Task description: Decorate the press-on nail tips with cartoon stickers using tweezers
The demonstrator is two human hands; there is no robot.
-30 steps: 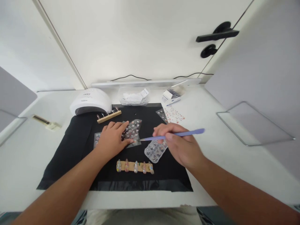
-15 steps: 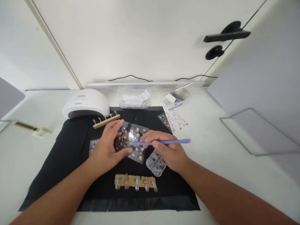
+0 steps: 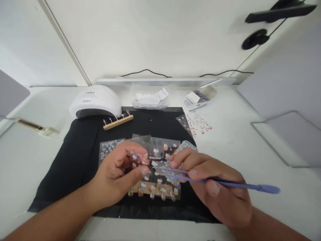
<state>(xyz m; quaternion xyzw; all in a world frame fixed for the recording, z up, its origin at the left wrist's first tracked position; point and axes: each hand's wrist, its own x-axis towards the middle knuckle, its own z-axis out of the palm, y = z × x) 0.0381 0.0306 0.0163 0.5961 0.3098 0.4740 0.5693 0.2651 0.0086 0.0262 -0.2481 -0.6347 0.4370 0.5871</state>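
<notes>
My left hand (image 3: 117,177) pinches a clear sheet of cartoon cat stickers (image 3: 160,152) at its left side, where a corner of film curls near the fingertips. My right hand (image 3: 220,187) is closed around purple tweezers (image 3: 250,185), their slim tips apart and pointing left over the sheet. Through the clear film, decorated nail tips (image 3: 151,194) show on a brown strip (image 3: 157,188). A clear compartment case (image 3: 187,144) is partly hidden behind the sheet and my right hand. Another sticker sheet (image 3: 107,149) lies beside my left hand.
On the black mat (image 3: 75,160) stands a wooden bar (image 3: 118,123) with small nail tips. Behind are a white nail lamp (image 3: 96,100), a clear tub (image 3: 150,100) of packets and an opened box (image 3: 198,98). More sticker sheets (image 3: 200,124) lie right; a gold-and-cream object (image 3: 37,128) lies left.
The sticker sheet has come up closer to me, now above the nail strip. My right hand and the tweezers have moved nearer and right, and the tweezer tips show apart. The view has shifted.
</notes>
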